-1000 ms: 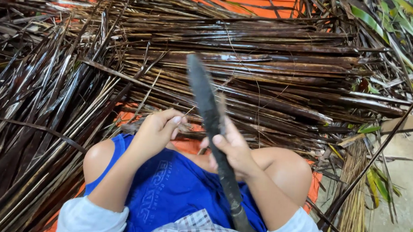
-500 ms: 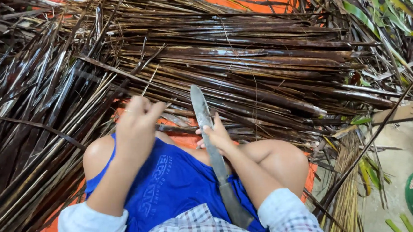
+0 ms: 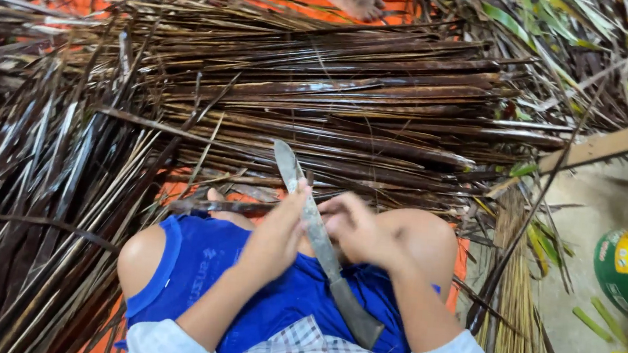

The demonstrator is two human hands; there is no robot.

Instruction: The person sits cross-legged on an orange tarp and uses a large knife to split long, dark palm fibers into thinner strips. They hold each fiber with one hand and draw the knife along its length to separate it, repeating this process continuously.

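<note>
- A long knife [image 3: 310, 228] rests up the lap, tip toward 11 o'clock.
- Left hand [image 3: 276, 236] and right hand [image 3: 358, 227] pinch something thin against its blade; what it is I cannot tell.
- Risk: fingers this close to the edge could slip and be cut.
- The knife handle disappears under the shirt.
- Dark leaf strips [image 3: 348, 112] lie piled at 12 o'clock.

Soft, even daylight w/ no hard shadows; dull glare on the knife blade [image 3: 304, 205]. Centre fairly sharp, hands [image 3: 354, 227] slightly motion-blurred. Wide-angle bending at edges, esp. the dark leaf stalks [image 3: 40, 201].
</note>
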